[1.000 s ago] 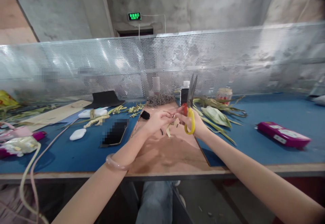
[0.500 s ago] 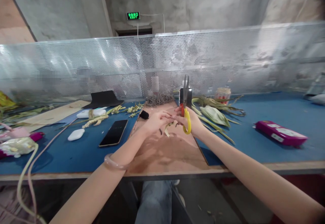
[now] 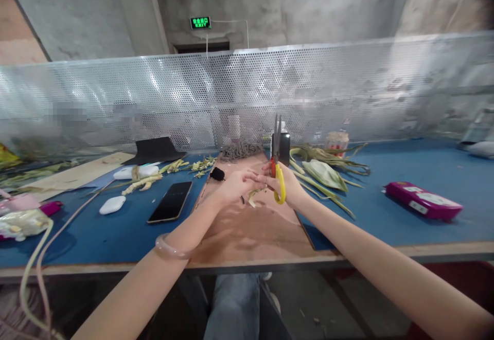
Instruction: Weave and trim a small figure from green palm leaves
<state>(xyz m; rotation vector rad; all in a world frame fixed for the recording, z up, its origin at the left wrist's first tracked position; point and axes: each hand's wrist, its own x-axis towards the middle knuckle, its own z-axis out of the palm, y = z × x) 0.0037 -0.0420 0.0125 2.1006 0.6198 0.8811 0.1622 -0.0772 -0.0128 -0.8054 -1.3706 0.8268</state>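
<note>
Far L: wht case (image 3: pixel 112 204) on blue tabletop (image 3: pixel 358 227), then blk phone (image 3: pixel 170 202) near it. Blk clump (image 3: pixel 217 174) on brn board (image 3: pixel 258 237), grey cord pile (image 3: pixel 242 149) at board's far end. L hand (image 3: pixel 233 188) over board, fingers bent, meeting R fingertips; can't tell if gripping. Pale strip (image 3: pixel 252 201) just below fingers, ctr. R hand (image 3: pixel 289 183) holding scissors (image 3: pixel 277 147), blades up, ylw handle loop nearest cam. R of that: grn husks (image 3: pixel 324 174), jar (image 3: pixel 337 143) behind, purple pack (image 3: pixel 422 200) far R.
</note>
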